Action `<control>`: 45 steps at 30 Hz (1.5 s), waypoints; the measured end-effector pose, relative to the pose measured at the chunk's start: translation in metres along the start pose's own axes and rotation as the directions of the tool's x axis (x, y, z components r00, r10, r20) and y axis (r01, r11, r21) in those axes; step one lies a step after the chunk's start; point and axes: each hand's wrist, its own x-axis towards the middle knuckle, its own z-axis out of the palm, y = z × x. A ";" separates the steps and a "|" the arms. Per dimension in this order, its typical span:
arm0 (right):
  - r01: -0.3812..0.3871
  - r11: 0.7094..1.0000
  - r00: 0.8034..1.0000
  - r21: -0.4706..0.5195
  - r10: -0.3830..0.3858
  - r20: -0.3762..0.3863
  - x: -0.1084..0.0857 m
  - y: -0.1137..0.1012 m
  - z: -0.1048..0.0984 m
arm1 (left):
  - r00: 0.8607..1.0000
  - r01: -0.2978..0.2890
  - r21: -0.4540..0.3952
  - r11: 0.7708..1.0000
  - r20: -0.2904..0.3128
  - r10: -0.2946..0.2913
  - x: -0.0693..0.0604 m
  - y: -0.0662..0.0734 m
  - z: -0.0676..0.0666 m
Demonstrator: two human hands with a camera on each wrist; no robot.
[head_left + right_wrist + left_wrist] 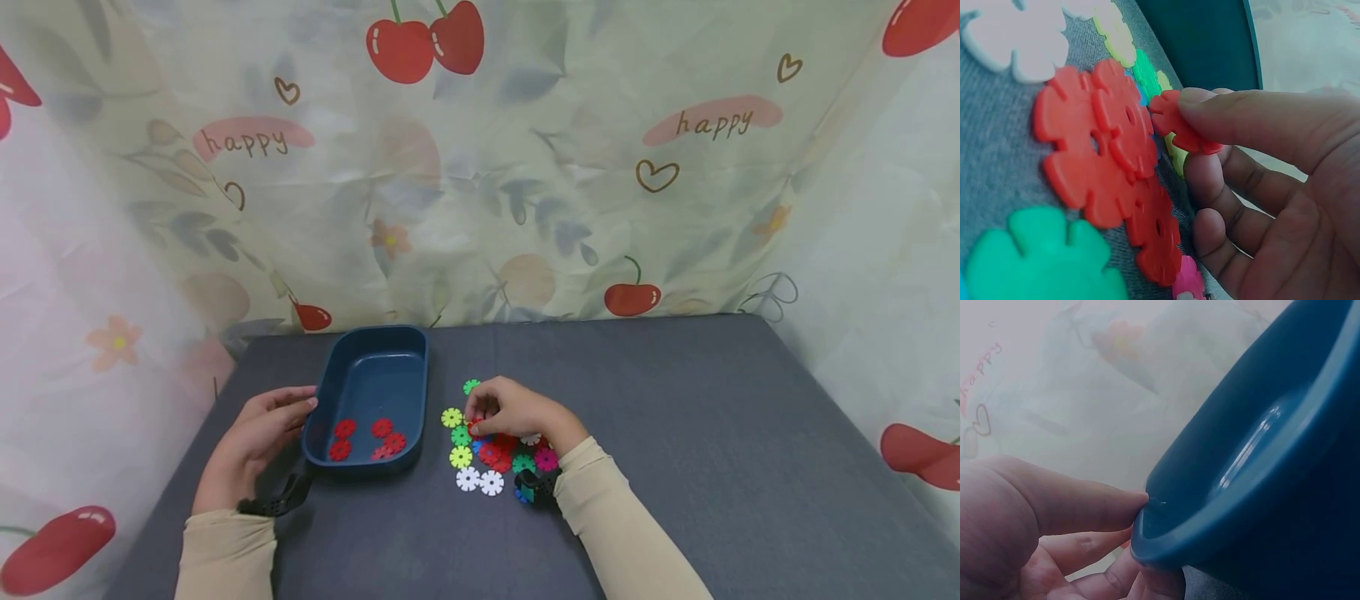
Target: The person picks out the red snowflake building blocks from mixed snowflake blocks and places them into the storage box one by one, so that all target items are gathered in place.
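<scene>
A dark blue plastic tray point(426, 367) stands on the left part of the table, with several red snowflake discs point(341, 451) lying in its near end. My left hand point(255, 435) grips the tray's left rim, thumb on the edge and fingers beneath it in the left wrist view. Over a spread of mixed-colour discs to the right of the tray, my right hand point(519, 410) pinches one red snowflake disc point(1169, 119) between thumb and fingers. Below it, more red discs point(1088, 147) overlap on the cloth.
Around the right hand lie white discs point(491, 482), yellow discs point(461, 457), green discs point(523, 462) and a magenta disc point(547, 458). One green disc point(471, 387) lies at the far side. Grey cloth covers the table point(675, 400); a patterned curtain point(480, 208) hangs behind it.
</scene>
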 end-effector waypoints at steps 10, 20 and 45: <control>0.048 0.997 0.998 0.053 -0.046 -0.030 0.001 -0.006 -0.001 | 1.000 -0.004 0.010 1.000 -0.004 0.004 0.000 0.001 0.000; 0.110 0.975 0.993 0.191 -0.098 -0.072 0.002 -0.023 0.006 | 1.000 -0.006 0.010 1.000 -0.002 0.006 0.000 -0.001 0.000; 0.120 0.897 0.977 0.425 -0.032 -0.209 0.015 -0.048 0.046 | 1.000 -0.001 0.005 1.000 0.005 0.001 0.002 -0.002 -0.002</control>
